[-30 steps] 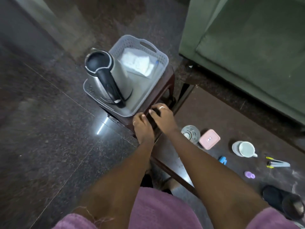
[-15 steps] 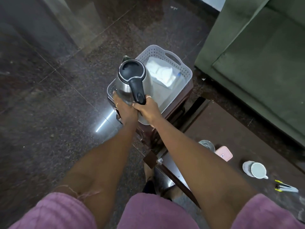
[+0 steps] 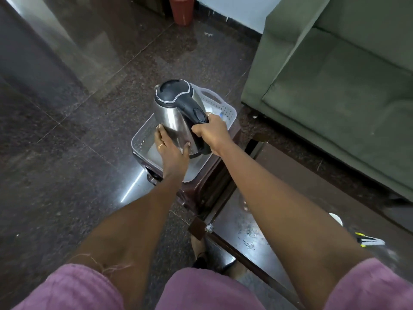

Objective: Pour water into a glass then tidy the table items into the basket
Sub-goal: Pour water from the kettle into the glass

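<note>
My right hand (image 3: 212,133) is clenched around the black handle of the stainless-steel kettle (image 3: 176,117), which has a black lid. My left hand (image 3: 172,151) lies flat against the kettle's shiny steel wall, fingers straight and spread, thumb out along its lower edge. The kettle sits tilted over the pale grey perforated plastic basket (image 3: 225,108), lid leaning away from me. Its base is low over the basket's near half, but I cannot tell whether it touches the basket floor.

The basket rests on a dark brown stool (image 3: 201,189). Just to the right of the basket and nearer to me is a dark glass-topped table (image 3: 245,224). A white cup (image 3: 336,218) shows only partly behind my right forearm. A green fabric sofa (image 3: 335,86) stands to the right of the basket, and a terracotta pot (image 3: 181,10) stands well beyond it on the floor.
</note>
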Demonstrator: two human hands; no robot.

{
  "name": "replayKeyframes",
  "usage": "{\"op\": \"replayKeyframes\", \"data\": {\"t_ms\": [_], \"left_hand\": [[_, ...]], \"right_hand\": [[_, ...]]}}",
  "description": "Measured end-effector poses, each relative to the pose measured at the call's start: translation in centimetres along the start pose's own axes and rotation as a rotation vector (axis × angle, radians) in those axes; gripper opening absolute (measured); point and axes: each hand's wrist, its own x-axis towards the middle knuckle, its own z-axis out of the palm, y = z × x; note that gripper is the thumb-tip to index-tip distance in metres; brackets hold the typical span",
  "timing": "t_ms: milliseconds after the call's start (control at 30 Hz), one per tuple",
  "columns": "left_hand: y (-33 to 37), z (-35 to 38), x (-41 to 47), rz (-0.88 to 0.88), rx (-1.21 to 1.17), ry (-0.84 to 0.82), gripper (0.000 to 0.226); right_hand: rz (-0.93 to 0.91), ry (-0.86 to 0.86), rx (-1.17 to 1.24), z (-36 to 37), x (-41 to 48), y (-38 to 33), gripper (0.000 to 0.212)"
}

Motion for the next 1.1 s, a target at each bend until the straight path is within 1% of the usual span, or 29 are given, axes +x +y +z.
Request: {"op": "replayKeyframes", "data": {"t_ms": [167, 300, 433, 533, 600, 667, 733, 867, 1000, 1100], "left_hand": [[4.9, 1.4, -2.8, 0.207, 0.053, -0.059, 0.081], [7.7, 3.3, -6.0, 0.344, 0.073, -0.190, 0.086], [8.6, 6.0, -10.6, 0.478, 0.123, -0.366, 0.088], [8.2, 7.8, -13.9, 0.627, 0.178, -0.491, 0.080], [7.5, 8.9, -16.2, 0.713, 0.219, -0.584, 0.074], [6.3, 9.2, -17.3, 0.748, 0.269, -0.657, 0.069], [4.9, 9.8, -18.4, 0.714, 0.327, -0.710, 0.067], [2.3, 11.2, -19.7, 0.561, 0.466, -0.745, 0.060], [0.1, 12.7, -20.4, 0.403, 0.614, -0.792, 0.068], [-1.9, 13.7, -20.9, 0.310, 0.739, -0.864, 0.070]], "right_hand": [[-0.006, 0.109, -0.043, -6.7, -2.4, -1.8, 0.025], [0.038, 0.201, -0.054, -12.0, -5.6, -1.0, 0.027], [0.089, 0.303, -0.116, -17.2, -9.6, 2.5, 0.021], [0.154, 0.347, -0.214, -20.9, -12.1, 5.8, 0.013], [0.205, 0.355, -0.290, -23.2, -13.9, 8.1, 0.015], [0.247, 0.341, -0.344, -24.6, -15.3, 9.8, 0.020], [0.282, 0.327, -0.421, -26.1, -17.1, 11.4, 0.015], [0.309, 0.253, -0.600, -28.2, -19.4, 14.3, 0.007], [0.310, 0.140, -0.705, -29.1, -19.6, 16.2, 0.006], [0.290, 0.033, -0.787, -28.9, -19.3, 17.6, 0.004]]}}
